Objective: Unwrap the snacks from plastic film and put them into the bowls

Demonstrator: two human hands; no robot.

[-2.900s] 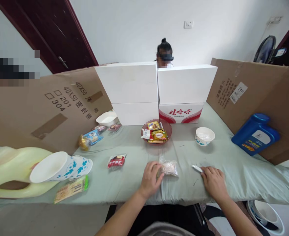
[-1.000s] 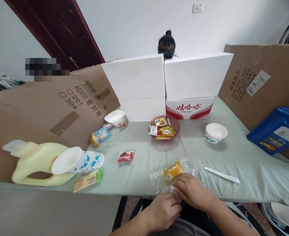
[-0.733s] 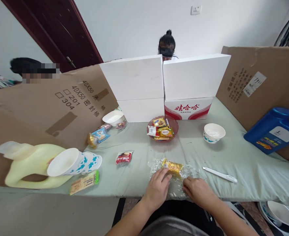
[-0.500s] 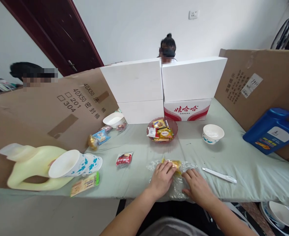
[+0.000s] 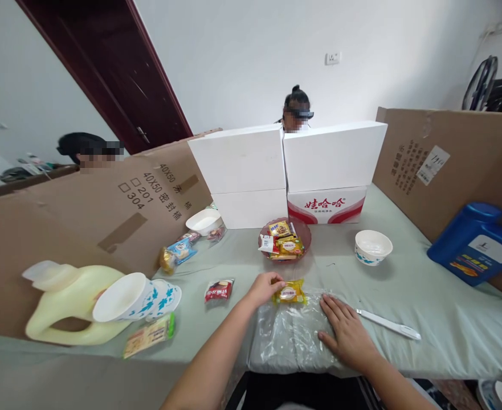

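A yellow wrapped snack (image 5: 290,292) is at the far edge of a clear plastic bag (image 5: 287,339) that lies spread on the cloth. My left hand (image 5: 265,288) pinches the snack's left end between thumb and fingertips. Flat on the bag's right side rests my right hand (image 5: 342,326), fingers stretched out. Beyond them stands a reddish glass bowl (image 5: 302,249) with several wrapped snacks in it. A red packet (image 5: 219,291) lies left of my left hand, and a white utility knife (image 5: 388,324) lies right of my right hand.
White boxes (image 5: 246,171) form a wall at the back, with cardboard panels (image 5: 148,199) at both sides. A white bowl (image 5: 373,248) and a blue bottle (image 5: 473,245) are on the right. To the left stand a pale yellow jug (image 5: 75,276) and tipped paper bowls (image 5: 122,299). Two people are behind the panels.
My left hand has moved off the bag to the snack's left end. The crumpled bag is now spread flatter, and my right hand lies flat on it. The view has tilted up slightly.
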